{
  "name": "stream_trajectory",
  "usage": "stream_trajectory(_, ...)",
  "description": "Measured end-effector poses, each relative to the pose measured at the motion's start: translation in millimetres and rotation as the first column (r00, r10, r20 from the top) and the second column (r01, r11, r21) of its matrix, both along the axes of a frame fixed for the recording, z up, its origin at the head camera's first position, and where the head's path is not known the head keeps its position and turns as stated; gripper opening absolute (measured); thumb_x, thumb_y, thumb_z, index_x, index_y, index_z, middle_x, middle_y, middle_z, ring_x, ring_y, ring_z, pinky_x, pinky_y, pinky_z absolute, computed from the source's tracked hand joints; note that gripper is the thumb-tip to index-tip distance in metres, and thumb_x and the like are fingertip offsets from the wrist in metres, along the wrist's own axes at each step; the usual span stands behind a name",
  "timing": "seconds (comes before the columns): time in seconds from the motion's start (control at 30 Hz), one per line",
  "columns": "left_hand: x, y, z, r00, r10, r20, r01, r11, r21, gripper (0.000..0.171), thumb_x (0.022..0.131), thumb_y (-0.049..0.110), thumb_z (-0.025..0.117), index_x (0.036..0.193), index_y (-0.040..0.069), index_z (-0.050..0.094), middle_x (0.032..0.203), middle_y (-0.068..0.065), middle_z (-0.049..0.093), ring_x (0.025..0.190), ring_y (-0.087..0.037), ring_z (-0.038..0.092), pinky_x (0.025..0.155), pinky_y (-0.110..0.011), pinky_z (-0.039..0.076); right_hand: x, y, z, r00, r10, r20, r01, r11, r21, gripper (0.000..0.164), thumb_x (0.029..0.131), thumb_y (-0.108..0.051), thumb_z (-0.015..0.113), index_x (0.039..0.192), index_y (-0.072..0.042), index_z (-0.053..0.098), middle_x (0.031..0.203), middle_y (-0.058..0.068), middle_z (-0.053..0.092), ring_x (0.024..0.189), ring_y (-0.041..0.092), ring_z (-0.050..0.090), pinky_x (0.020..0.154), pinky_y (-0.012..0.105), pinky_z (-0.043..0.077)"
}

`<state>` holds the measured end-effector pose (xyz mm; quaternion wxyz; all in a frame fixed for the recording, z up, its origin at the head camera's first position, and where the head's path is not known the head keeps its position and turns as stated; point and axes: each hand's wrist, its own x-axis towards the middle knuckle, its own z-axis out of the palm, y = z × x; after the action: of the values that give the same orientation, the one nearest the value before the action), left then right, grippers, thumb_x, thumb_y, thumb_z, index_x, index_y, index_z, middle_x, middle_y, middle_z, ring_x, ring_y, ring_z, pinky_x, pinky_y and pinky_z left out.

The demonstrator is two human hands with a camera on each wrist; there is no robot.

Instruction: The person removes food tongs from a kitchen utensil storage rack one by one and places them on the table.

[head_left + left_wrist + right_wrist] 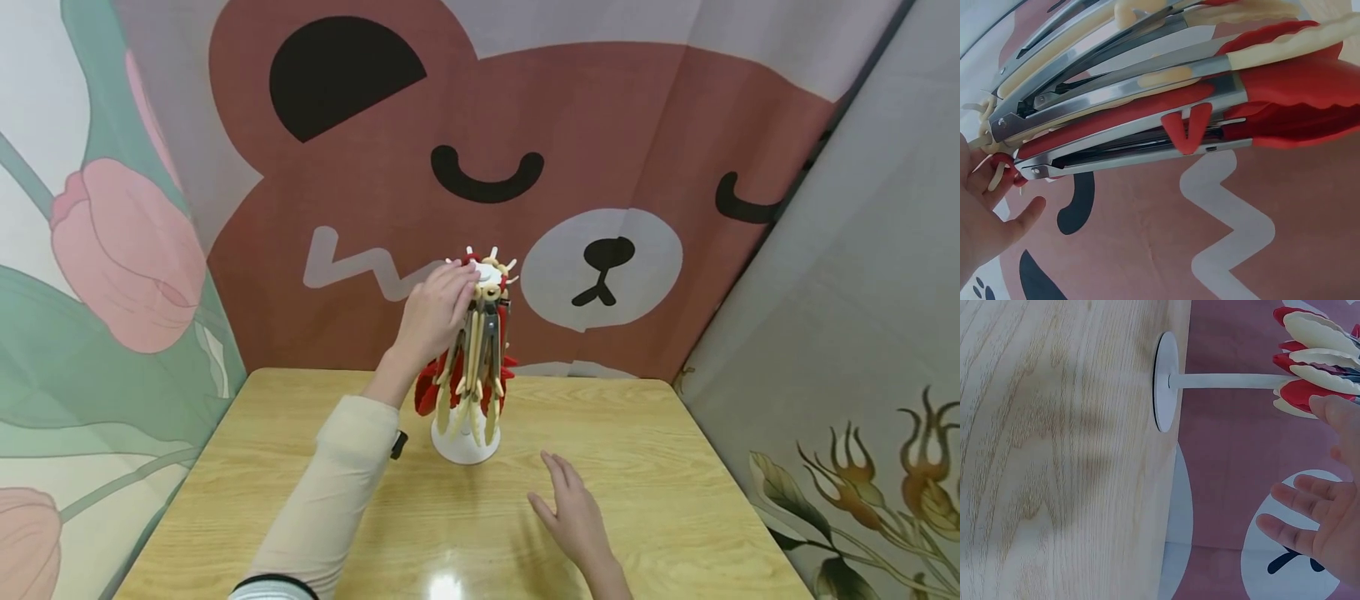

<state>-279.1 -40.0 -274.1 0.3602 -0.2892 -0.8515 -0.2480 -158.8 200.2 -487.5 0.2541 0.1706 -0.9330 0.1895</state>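
Note:
A white stand (467, 452) with a round base is upright on the table, hung with several kitchen tongs (474, 346). The tongs have metal arms and red or cream scalloped tips. My left hand (437, 307) reaches up to the stand's white top (491, 273), its extended fingers touching the rim among the hooks. In the left wrist view, the thumb stays apart from the red tongs (1297, 84), and the fingertips are partly hidden. Low over the table, my right hand (576, 515) holds nothing, with its fingers spread. The right wrist view shows the stand's thin post (1229, 381).
The wooden table (637, 467) ends just behind the stand. A bear-print curtain (622, 108) hangs behind it, with a tulip-print curtain (127, 250) at left and a flowered one (847, 333) at right. A small black object (399, 444) shows beside the left sleeve.

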Motion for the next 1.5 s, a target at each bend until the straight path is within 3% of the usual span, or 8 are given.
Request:
stream_trajectory(0.17,-0.3,1,3.7,1.000,0.005,0.023,-0.005,1.000,-0.019,0.031,0.093,0.020,0.044,0.118,0.008,0.059,0.123,-0.005,0.054,0.120,-0.019,0.041,0.097,-0.037,0.033,0.2,0,-1.0,1.000,0.007,-0.016,-0.007,1.000,0.017,0.061,0.076,-0.022,0.070,0.126,0.003,0.044,0.114,0.024,0.051,0.091,0.036,0.056,0.069,0.045,0.050)
stream_trajectory(0.43,-3.3,2,6.9,0.994,-0.079,0.072,0.076,0.996,0.037,0.027,0.092,0.014,0.042,0.107,0.002,0.061,0.118,-0.010,0.057,0.122,-0.021,0.038,0.103,-0.034,0.023,-0.5,-1,1.0,1.000,0.013,-0.020,-0.012,1.000,0.020,0.061,0.076,-0.021,0.070,0.125,0.003,0.044,0.114,0.023,0.051,0.094,0.037,0.055,0.072,0.045,0.049)
stream_trajectory(0.67,-11.3,5,5.1,0.994,-0.100,-0.043,0.102,0.993,0.051,0.025,0.089,0.012,0.036,0.091,0.001,0.058,0.116,-0.013,0.056,0.126,-0.022,0.032,0.103,-0.036,0.024,-1.5,-4,1.1,0.999,0.020,-0.028,-0.020,1.000,0.005,0.063,0.074,-0.021,0.072,0.126,0.002,0.044,0.114,0.021,0.052,0.096,0.035,0.055,0.072,0.043,0.049)
stream_trajectory(0.83,-11.7,7,6.3,0.996,-0.085,0.013,0.084,0.996,0.041,0.027,0.089,0.015,0.034,0.095,0.002,0.057,0.125,-0.008,0.052,0.127,-0.020,0.032,0.102,-0.036,0.025,-1.3,-8,3.1,0.999,0.022,-0.023,-0.022,1.000,0.005,0.062,0.076,-0.023,0.070,0.126,0.002,0.045,0.115,0.021,0.052,0.097,0.035,0.055,0.073,0.044,0.049)
stream_trajectory(1.03,-7.4,5,8.8,0.994,-0.064,0.091,0.063,0.998,0.017,0.033,0.091,0.016,0.035,0.110,0.002,0.058,0.126,-0.007,0.051,0.123,-0.021,0.038,0.102,-0.030,0.026,-3.8,-11,6.1,0.996,0.031,-0.079,-0.031,1.000,-0.001,0.062,0.073,-0.021,0.073,0.125,0.001,0.046,0.113,0.019,0.053,0.097,0.033,0.055,0.072,0.042,0.049)
stream_trajectory(1.17,-8.3,3,8.4,0.995,-0.056,0.087,0.055,0.998,0.017,0.039,0.091,0.017,0.033,0.119,0.004,0.057,0.127,-0.006,0.051,0.123,-0.019,0.038,0.101,-0.029,0.027,-6.9,-12,8.2,0.992,0.046,-0.120,-0.047,0.999,-0.008,0.063,0.071,-0.019,0.074,0.124,0.002,0.047,0.113,0.020,0.054,0.098,0.033,0.055,0.074,0.041,0.049)
stream_trajectory(1.5,-10.1,1,6.2,0.995,-0.080,0.059,0.079,0.997,0.015,0.037,0.094,0.019,0.035,0.119,0.004,0.057,0.127,-0.007,0.051,0.124,-0.020,0.037,0.103,-0.028,0.023,-8.2,-17,10.4,0.990,0.035,-0.134,-0.047,0.995,-0.087,0.057,0.075,-0.016,0.071,0.122,0.003,0.047,0.112,0.019,0.054,0.099,0.033,0.055,0.072,0.040,0.050)
